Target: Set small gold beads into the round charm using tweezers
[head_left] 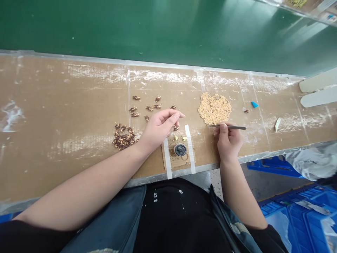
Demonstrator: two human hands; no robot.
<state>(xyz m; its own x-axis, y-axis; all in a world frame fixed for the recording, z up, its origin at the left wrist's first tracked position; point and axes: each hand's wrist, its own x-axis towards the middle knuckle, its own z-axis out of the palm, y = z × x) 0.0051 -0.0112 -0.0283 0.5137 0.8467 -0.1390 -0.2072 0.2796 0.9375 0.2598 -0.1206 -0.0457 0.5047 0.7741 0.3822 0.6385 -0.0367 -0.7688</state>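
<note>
My left hand [163, 125] is closed in a pinch above the cardboard-covered table, and what its fingertips hold, if anything, is too small to make out. My right hand [229, 140] grips dark tweezers [238, 127], their tip at the lower edge of a pile of small tan beads [214, 108]. Between the hands, a small round pot of dark paste [180, 150] stands on a taped-down card, with small yellowish bits [176, 138] just behind it. Several small brown-and-tan pieces [136, 98] lie spread out beyond my left hand, and a heap of similar pieces [123, 137] sits left of it.
A blue scrap [254, 104] and a pale sliver [277, 124] lie on the table's right part. Whitish long objects [319, 96] stick in at the right edge. A green panel [147, 31] rises behind the table. Blue crates [300, 214] stand below, at the lower right.
</note>
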